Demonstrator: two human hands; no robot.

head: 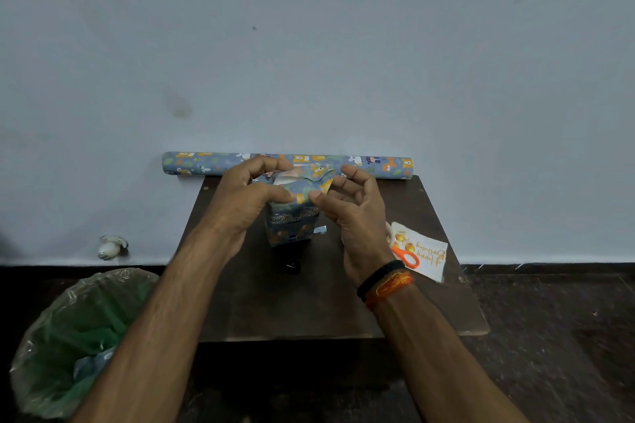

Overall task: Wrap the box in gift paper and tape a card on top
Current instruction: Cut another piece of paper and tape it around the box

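A box (pixel 292 223) stands upright in the middle of the small dark wooden table (pixel 309 302), covered in blue animal-print gift paper. Its top end is loose, with folded flaps (pixel 311 182) sticking up. My left hand (pixel 247 199) grips the box's top left side, thumb and fingers curled round the paper. My right hand (pixel 357 213) pinches the right flap with its thumb against the paper, the other fingers loosely bent. A white "Happy Birthday" card (pixel 426 257) lies at the table's right edge, partly hidden behind my right wrist.
A roll of the same gift paper (pixel 378 166) lies along the table's back edge against the wall. Orange-handled scissors (pixel 407 257) rest on the card. A bin with a green liner (pixel 79 336) stands on the floor at the left. A small paper scrap (pixel 319 229) lies by the box.
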